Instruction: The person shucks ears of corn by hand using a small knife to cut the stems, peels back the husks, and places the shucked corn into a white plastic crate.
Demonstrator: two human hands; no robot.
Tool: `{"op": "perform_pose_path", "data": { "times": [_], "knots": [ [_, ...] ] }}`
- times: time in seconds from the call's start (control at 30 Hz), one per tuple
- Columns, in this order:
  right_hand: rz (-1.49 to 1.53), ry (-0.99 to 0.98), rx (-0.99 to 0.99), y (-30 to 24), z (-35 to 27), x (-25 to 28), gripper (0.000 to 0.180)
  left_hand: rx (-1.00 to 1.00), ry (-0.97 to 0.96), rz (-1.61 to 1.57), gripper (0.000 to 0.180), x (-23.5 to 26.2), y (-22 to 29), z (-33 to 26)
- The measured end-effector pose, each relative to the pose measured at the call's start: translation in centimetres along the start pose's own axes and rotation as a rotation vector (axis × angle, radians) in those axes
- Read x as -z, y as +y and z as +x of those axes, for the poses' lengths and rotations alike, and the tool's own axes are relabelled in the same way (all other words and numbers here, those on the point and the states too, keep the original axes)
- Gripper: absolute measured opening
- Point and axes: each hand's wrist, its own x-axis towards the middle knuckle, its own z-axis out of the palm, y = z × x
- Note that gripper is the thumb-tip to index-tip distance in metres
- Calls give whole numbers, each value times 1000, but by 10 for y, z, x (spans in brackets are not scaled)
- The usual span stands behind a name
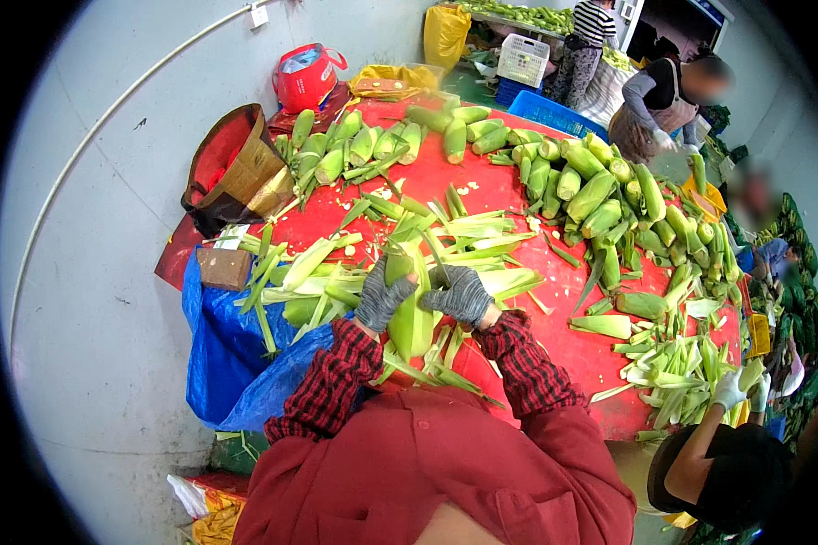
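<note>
In front of my chest, an ear of corn in pale green husk (411, 325) stands tilted, its butt end toward me. My left hand (384, 297), in a grey knit glove, is closed round its left side. On the other side, my right hand (463, 296), gloved alike, has its fingers curled at a husk leaf by the ear; the fingertips are partly hidden. Loose husk leaves (314, 262) lie around both hands on the red table (554, 295).
A big pile of corn ears (600, 186) fills the table's right side, with more ears (332, 163) along the far left. A brown bucket (236, 168), a red bag (309, 80) and blue sheeting (223, 350) line the left edge. Co-workers (659, 109) stand at the right.
</note>
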Motion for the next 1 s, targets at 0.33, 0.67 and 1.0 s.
{"op": "perform_pose_path", "data": {
  "times": [0.33, 0.67, 1.0],
  "knots": [
    [413, 70, -213, 23, 1, -11, 18, 35, -96, 27, 51, 4, -6, -6],
    [178, 94, 59, 5, -11, 0, 32, 78, -184, -17, 53, 6, -3, -4],
    [358, 34, -234, 16, -14, -1, 20, 52, -261, 52, 55, 3, -7, -7]
  ]
}}
